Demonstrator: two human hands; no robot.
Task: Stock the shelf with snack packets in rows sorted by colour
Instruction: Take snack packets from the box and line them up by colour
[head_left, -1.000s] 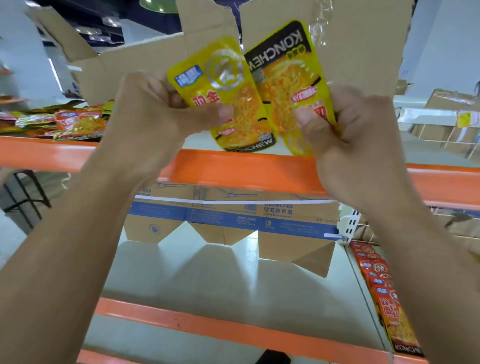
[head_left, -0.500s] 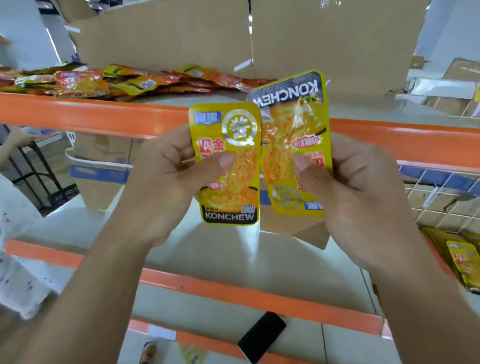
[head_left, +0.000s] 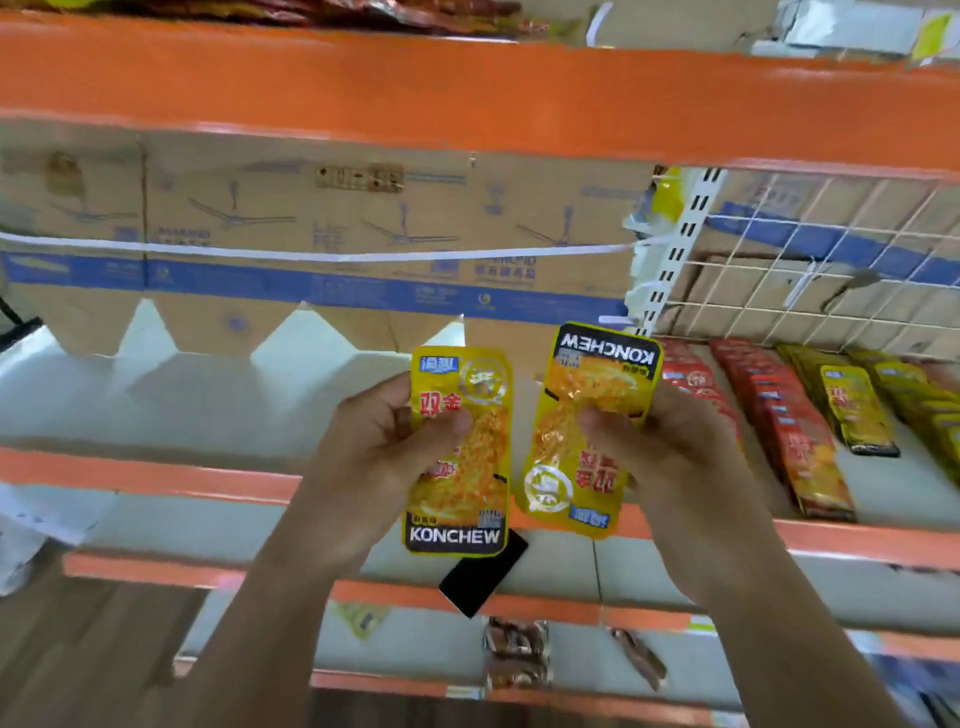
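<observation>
Yellow foil fills both hands. The left hand (head_left: 379, 447) pinches the upright yellow packet (head_left: 467, 499), thumb across the front and fingers curled behind, with the brand name reading right way up at the bottom. The right hand (head_left: 670, 452) grips the inverted yellow packet (head_left: 566, 483) in the same way, with its brand name upside down at the top. Both forearms rise from the lower edge, and the 2 packets hang side by side, just apart, in front of the middle shelf (head_left: 208, 405).

Behind them we see a cardboard sheet (head_left: 332, 223) lining the back of the shelf, and a white wire grid (head_left: 810, 270) to its right. On the shelf board beyond the right hand, red packets (head_left: 795, 441) and stocked yellow packets (head_left: 857, 410) lie flat in rows. The hand hides the near part of the closest red row. A black flat object (head_left: 483, 577) sits on the shelf below, its top corner covered by the upright yellow packet. Lower still, some loose packets (head_left: 517, 654) are too blurred to read.

We count 2 held packets, 1 per hand, 2 red rows, at least 2 yellow rows before the frame cuts them off, and 1 black object.
</observation>
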